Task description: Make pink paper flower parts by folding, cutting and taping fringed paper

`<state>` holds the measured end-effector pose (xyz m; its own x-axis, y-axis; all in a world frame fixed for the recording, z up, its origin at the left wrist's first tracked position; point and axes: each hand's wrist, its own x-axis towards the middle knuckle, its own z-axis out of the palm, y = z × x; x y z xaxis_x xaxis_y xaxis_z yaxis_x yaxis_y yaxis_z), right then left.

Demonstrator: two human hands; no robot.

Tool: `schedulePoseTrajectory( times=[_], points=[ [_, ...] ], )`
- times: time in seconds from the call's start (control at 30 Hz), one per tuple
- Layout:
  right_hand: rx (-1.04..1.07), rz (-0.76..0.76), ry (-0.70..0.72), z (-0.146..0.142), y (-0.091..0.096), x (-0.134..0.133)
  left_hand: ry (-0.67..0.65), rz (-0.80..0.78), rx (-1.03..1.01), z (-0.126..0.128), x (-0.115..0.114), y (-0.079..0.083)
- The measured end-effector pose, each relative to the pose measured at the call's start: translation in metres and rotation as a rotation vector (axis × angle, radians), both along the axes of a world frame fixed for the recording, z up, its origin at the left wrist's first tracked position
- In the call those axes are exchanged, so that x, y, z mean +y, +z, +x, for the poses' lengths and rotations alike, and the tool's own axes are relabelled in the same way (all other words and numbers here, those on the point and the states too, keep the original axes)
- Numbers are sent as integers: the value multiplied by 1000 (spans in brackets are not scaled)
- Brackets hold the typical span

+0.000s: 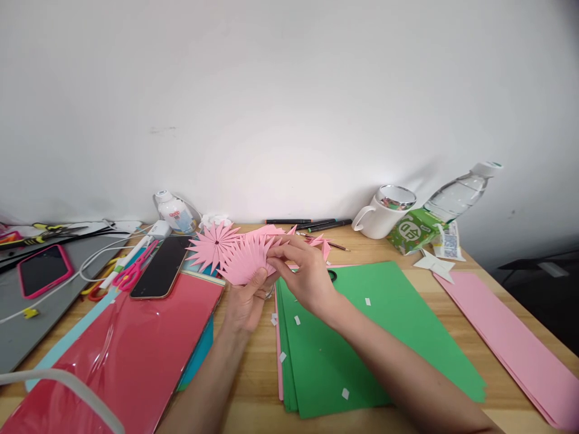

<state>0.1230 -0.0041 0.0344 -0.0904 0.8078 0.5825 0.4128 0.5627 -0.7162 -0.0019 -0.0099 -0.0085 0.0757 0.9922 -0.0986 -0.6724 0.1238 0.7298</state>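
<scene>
My left hand (246,301) grips the lower edge of a pink cut-paper flower (246,256), a fan of pointed petals held above the table. My right hand (304,271) pinches the same flower's right side with thumb and fingers closed on the petals. A second finished pink paper flower (212,246) with a dark centre lies just behind and left of it. Small pink paper scraps (320,242) lie behind my right hand.
A stack of green paper (384,337) lies under my right forearm, red paper (122,355) to the left, pink sheets (506,337) at the right. Behind are a black phone (160,268), pink scissors (133,271), pens (312,223), a white mug (384,212), a water bottle (456,196) and a green tissue pack (414,230).
</scene>
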Motion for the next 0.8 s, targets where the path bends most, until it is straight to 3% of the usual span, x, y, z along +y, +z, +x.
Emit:
schedulePoseTrajectory(
  times=[0.8],
  points=[
    [20, 13, -40, -3, -1, -1, -12, -5, -2, 0, 1, 2]
  ],
)
